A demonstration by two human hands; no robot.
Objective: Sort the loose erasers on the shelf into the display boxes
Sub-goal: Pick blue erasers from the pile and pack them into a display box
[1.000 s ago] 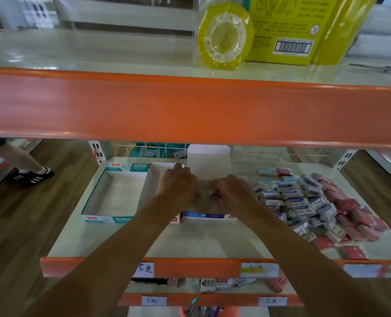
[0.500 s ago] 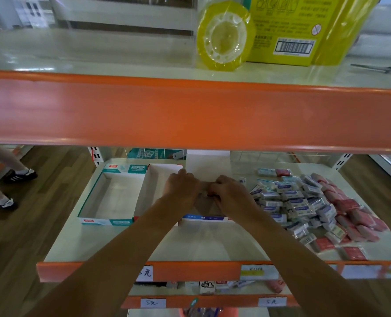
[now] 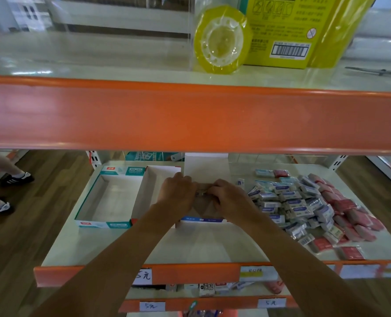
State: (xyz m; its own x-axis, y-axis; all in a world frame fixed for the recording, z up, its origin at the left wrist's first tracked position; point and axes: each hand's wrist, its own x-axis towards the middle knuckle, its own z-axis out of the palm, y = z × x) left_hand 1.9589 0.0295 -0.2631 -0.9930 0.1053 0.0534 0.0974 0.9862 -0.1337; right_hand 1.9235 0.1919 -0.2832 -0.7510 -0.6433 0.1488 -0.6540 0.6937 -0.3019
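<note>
Three open display boxes stand side by side on the shelf: a teal-trimmed box (image 3: 112, 197), a red-trimmed box (image 3: 151, 191) and a blue-fronted box (image 3: 203, 219). My left hand (image 3: 178, 194) and my right hand (image 3: 228, 197) meet over the blue-fronted box, fingers curled together on a small eraser (image 3: 201, 192). A heap of loose erasers lies to the right: white-and-blue ones (image 3: 288, 202) and pink ones (image 3: 350, 216). Both other boxes look empty inside.
An orange shelf edge (image 3: 190, 115) hangs low overhead, with a roll of yellow tape (image 3: 222, 40) and a yellow package (image 3: 286, 30) on that upper shelf. Price tags (image 3: 144, 276) mark the front rail. A person's legs and shoes (image 3: 16, 178) show on the wooden floor, left.
Both hands stay over the blue-fronted box and have drawn closer together. The person on the left has stepped further along.
</note>
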